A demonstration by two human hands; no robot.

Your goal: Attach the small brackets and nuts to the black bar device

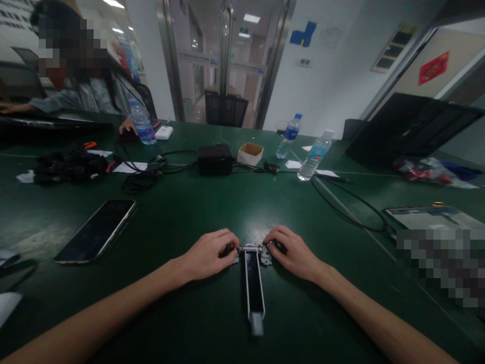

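A metal bracket with a long, narrow U-shaped frame (264, 303) lies on the green table (182, 313), its flat grey tab (256, 324) pointing towards me. A short crossbar (250, 248) spans its far end, with small metal plates beside it. My left hand (206, 255) is closed at the left end, fingers and thumb curled round a dark piece. At the right end, my right hand (297, 254) is curled the same way round a black piece (278, 246). My fingers partly hide both ends, and the bracket's exact kind is unclear.
A phone (99, 230) lies to the left. Farther back are a black box (215, 160), a small open carton (250, 153), cables (142, 179) and water bottles (315, 155). A person (91, 93) sits at the far left. Behind the right-hand bottles stands a monitor (409, 129).
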